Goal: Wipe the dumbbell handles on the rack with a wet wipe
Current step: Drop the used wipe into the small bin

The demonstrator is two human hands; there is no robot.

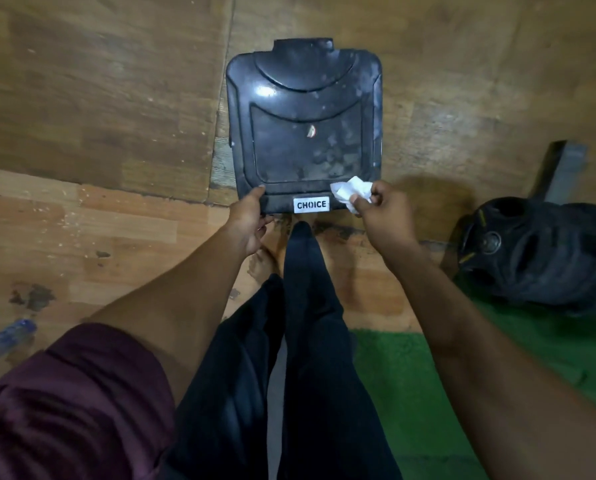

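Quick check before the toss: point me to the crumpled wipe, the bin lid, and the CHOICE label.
wipe (350, 190), head view, on the white crumpled middle above the right hand's fingers.
bin lid (303, 133), head view, on the dusty centre panel.
CHOICE label (311, 205), head view, on the lettering at the lid's front edge.

The left hand (248, 223) covers the near left corner of the black bin lid (303, 126), and its fingertips curl out of sight under the lid's front edge. The crumpled white wipe (352, 194) hides the lid's near right corner, and the right hand (383, 213) covers part of the wipe. The dark weight plates (539, 251) are cut off by the right edge, a blue object (7, 337) at the left edge is too blurred to tell, and the trouser leg (307, 271) hides most of one bare foot (262, 261).
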